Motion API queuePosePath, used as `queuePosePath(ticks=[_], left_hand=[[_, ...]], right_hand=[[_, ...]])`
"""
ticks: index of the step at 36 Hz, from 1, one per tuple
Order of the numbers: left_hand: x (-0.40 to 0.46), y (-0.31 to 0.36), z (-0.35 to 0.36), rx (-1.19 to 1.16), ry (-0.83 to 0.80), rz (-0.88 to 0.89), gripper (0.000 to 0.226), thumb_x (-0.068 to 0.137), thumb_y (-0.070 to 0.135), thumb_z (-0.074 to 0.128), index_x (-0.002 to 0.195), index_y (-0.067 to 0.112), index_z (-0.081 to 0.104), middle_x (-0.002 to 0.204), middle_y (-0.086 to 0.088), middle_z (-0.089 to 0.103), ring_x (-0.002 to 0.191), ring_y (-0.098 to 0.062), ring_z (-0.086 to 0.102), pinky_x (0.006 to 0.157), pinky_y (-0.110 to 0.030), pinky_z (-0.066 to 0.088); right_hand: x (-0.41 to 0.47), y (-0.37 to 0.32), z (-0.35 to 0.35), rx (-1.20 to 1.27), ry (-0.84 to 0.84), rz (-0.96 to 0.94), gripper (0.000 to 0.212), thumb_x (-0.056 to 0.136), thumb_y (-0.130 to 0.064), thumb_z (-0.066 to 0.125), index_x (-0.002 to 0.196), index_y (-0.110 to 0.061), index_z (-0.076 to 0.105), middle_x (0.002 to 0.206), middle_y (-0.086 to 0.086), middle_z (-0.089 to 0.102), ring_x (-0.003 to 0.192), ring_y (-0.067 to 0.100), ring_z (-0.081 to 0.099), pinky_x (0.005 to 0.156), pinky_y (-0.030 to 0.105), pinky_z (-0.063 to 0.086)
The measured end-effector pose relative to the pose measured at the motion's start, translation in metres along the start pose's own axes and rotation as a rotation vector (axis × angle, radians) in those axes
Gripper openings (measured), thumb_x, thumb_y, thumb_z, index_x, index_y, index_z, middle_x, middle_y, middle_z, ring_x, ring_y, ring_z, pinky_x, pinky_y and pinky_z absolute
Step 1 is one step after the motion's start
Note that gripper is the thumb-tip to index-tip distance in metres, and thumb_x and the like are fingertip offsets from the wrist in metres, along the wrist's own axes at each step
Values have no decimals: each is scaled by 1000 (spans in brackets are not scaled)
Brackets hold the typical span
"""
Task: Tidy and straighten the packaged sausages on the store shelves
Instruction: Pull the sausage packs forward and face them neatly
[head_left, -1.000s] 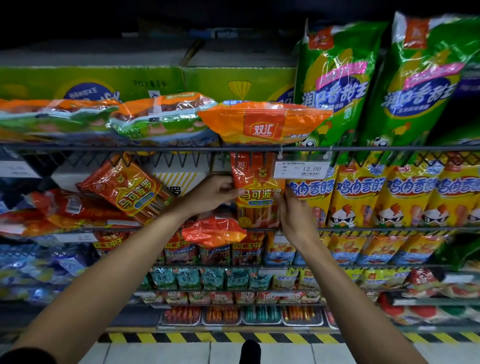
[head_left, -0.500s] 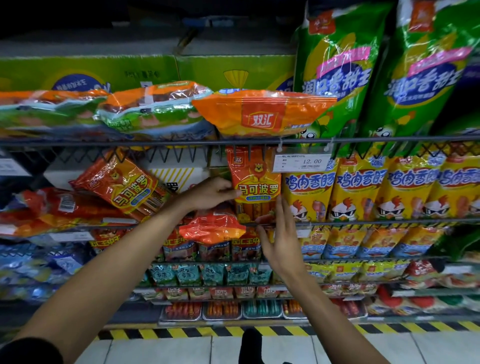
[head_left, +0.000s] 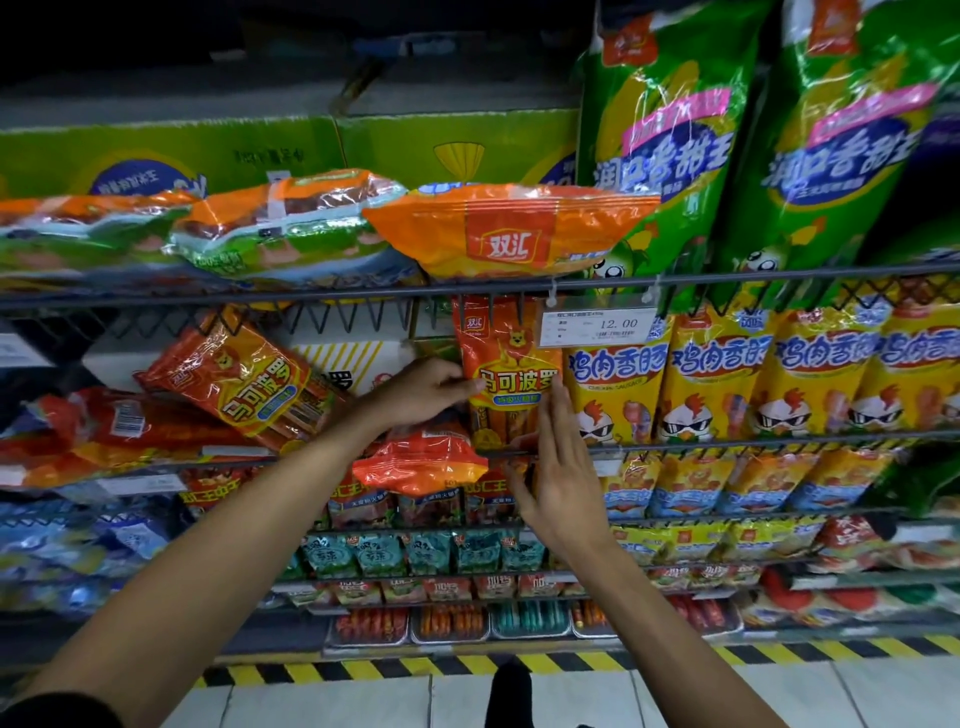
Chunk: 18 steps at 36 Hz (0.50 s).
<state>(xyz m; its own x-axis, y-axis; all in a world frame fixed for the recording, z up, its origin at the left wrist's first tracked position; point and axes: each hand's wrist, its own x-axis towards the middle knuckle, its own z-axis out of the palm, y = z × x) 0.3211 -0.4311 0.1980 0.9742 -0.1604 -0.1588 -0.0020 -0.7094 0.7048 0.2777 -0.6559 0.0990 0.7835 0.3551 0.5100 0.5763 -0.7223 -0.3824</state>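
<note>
An orange sausage pack (head_left: 511, 358) stands upright on the second wire shelf, left of a row of yellow chicken sausage packs (head_left: 717, 374). My left hand (head_left: 423, 389) grips its left edge, thumb on the front. My right hand (head_left: 558, 467) has straight fingers, the tips touching the pack's lower right side. A second orange pack (head_left: 234, 379) leans tilted to the left. A small orange-red pack (head_left: 421, 460) lies under my left hand at the shelf's front.
An orange bag (head_left: 509, 228) lies flat on the upper wire shelf (head_left: 311, 299), overhanging it. Tall green corn sausage bags (head_left: 670, 150) stand at the upper right. A price tag (head_left: 597, 325) hangs beside the held pack. Lower shelves hold several small packs; hazard tape (head_left: 363, 667) marks the floor.
My right hand let go of the pack's right edge, dropped lower and opened; its fingertips now rest flat against the pack. My left hand kept its hold.
</note>
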Motion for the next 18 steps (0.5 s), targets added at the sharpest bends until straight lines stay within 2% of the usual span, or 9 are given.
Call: queuePosePath(ticks=[3, 5, 7, 9, 13, 15, 18], left_hand=[[-1, 1, 1, 20, 7, 6, 38, 99, 48, 54, 99, 14, 72, 93, -5, 74, 87, -20, 69, 80, -34, 51], [-4, 1, 0, 38, -30, -18, 37, 99, 50, 51, 96, 19, 71, 84, 2, 70, 79, -14, 66, 73, -28, 47], [-9, 2, -2, 35, -73, -37, 37, 101, 49, 48, 109, 21, 71, 97, 8, 72, 89, -6, 66, 78, -24, 46], [-15, 2, -4, 11, -68, -22, 34, 103, 40, 50, 120, 18, 69, 110, 6, 72, 101, -7, 66, 87, -22, 48], [-31, -5, -5, -262, -1, -20, 30, 104, 21, 53, 134, 16, 57, 120, -1, 71, 108, -13, 70, 98, -28, 54], [-39, -6, -7, -259, 19, -18, 37, 104, 19, 53, 141, 17, 50, 125, -3, 70, 110, -14, 70, 100, -29, 54], [-41, 1, -8, -199, 26, -33, 41, 102, 18, 56, 143, 12, 51, 123, -4, 72, 109, -14, 70, 101, -29, 53]], right_hand=[[-1, 1, 0, -7, -11, 11, 86, 100, -36, 60, 159, -1, 8, 169, 12, -4, 156, 27, 2, 121, 46, 29], [-1, 2, -1, -7, -19, 14, 88, 99, -37, 61, 159, -2, 7, 169, 12, -5, 156, 27, 2, 122, 45, 29], [-2, 4, -3, 2, -30, 11, 89, 99, -38, 62, 159, -2, 6, 169, 11, -5, 156, 27, 1, 122, 45, 29], [-3, 6, -4, 23, -46, 10, 90, 98, -38, 62, 159, -3, 6, 169, 10, -4, 156, 26, 2, 120, 45, 31], [-8, 13, -8, 100, -88, 7, 90, 99, -42, 61, 160, -8, 4, 169, 6, -6, 156, 23, 3, 115, 45, 39], [-8, 17, -11, 129, -104, -7, 89, 100, -43, 59, 161, -11, 4, 169, 4, -7, 156, 21, 4, 115, 45, 39], [-8, 21, -12, 130, -122, -17, 89, 100, -45, 58, 161, -12, 2, 169, 3, -8, 156, 19, 3, 116, 43, 39]])
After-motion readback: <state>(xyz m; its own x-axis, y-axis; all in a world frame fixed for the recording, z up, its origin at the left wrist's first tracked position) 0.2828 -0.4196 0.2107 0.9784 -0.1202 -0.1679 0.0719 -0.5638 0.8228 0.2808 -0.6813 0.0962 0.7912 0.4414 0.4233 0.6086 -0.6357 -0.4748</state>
